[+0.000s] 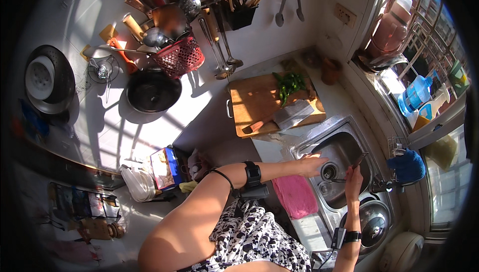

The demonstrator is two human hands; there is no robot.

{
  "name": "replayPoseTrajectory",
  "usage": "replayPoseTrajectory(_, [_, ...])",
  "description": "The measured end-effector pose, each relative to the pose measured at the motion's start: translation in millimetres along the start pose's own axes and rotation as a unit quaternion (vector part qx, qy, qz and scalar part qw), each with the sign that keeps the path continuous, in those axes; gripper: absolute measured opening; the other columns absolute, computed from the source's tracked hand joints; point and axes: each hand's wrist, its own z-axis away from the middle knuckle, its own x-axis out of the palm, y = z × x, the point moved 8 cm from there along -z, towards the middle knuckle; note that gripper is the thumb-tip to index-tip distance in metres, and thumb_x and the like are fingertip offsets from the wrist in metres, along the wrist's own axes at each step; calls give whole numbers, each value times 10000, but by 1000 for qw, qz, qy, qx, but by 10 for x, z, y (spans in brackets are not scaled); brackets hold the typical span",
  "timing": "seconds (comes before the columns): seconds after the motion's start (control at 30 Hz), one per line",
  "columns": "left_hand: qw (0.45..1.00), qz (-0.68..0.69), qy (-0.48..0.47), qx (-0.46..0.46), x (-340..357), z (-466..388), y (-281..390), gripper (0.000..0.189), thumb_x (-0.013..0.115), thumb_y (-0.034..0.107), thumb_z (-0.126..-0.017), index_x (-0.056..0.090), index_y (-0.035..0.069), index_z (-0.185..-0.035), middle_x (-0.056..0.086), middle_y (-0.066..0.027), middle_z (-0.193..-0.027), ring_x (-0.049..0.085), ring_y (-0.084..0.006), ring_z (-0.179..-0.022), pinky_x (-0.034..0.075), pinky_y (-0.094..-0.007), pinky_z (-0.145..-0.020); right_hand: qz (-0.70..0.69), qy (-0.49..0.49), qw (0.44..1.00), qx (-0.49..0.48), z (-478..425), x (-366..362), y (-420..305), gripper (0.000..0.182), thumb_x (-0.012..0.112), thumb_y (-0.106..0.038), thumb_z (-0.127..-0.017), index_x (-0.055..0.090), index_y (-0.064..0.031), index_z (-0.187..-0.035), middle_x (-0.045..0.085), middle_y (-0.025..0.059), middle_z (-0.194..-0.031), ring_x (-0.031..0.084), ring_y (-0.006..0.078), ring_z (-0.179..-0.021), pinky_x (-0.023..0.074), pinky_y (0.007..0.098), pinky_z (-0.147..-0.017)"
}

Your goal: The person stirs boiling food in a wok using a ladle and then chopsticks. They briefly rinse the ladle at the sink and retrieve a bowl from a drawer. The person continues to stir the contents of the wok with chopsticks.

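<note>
My left hand (pixel 311 165) is over the near-left part of the stainless steel sink (pixel 346 146), beside the drain, fingers apart and with nothing visible in it. On the sink's right side, my right hand (pixel 353 180) is closed around a small dark reddish-handled tool (pixel 360 160) with a metal end; its exact kind cannot be told. The faucet spout runs partly behind this hand. A cleaver (pixel 293 115) with a wooden handle and green peppers (pixel 290 86) lie on the wooden cutting board (pixel 252 98) beyond the sink.
A pink cloth (pixel 295 196) lies along the sink's near-left edge. A domed pan lid (pixel 370 223) is at the lower right. A blue cloth (pixel 408 165) hangs by the faucet (pixel 381 186). A black pan (pixel 153 91) and a red utensil basket (pixel 181 56) hang on the wall.
</note>
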Motion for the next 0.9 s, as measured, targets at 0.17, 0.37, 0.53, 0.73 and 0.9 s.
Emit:
replayPoseTrajectory(0.17, [994, 56, 86, 29, -503, 164, -230, 695, 607, 250, -823, 282, 56, -1405, 307, -249, -1412, 304, -390, -1321, 299, -421, -1081, 21, 136, 987, -79, -332, -406, -759, 107, 445, -98, -971, 499, -9, -947, 531, 46, -742, 498, 138, -595, 426, 265, -574])
replayPoseTrajectory(0.37, [980, 156, 122, 11, -1149, 690, -608, 628, 622, 230, -820, 355, 29, -1352, 413, -200, -1339, 397, -339, -1257, 347, -385, -1048, -18, 103, 991, -83, -871, -325, -2173, 99, 469, -101, -967, 523, -19, -967, 592, 55, -735, 524, 112, -583, 429, 246, -549])
replayPoseTrajectory(0.53, [954, 194, 223, -53, -1457, 1405, -1181, 503, 595, 170, -879, 394, 29, -1318, 498, -164, -1293, 543, -288, -1095, 448, -366, -928, -147, -9, 967, -209, -1316, 453, -3417, 63, 500, -59, -939, 527, -3, -939, 622, 61, -726, 533, 98, -562, 440, 226, -530])
replayPoseTrajectory(0.73, [920, 257, 255, -150, -1772, 2038, -1710, 469, 585, 129, -870, 431, 0, -1294, 558, -169, -1203, 597, -226, -1056, 483, -336, -892, -174, -175, 941, -232, -1730, 1862, -4249, 135, 506, -114, -945, 517, 14, -905, 606, 83, -697, 554, 130, -552, 452, 257, -529])
replayPoseTrajectory(0.9, [894, 286, 285, -193, -1796, 2387, -2056, 452, 596, 148, -852, 476, -3, -1261, 585, -196, -1172, 623, -266, -1016, 497, -340, -873, -201, -249, 935, -153, -2207, 2784, -4440, 222, 494, -167, -956, 513, 26, -849, 604, 87, -666, 550, 127, -509, 445, 269, -497])
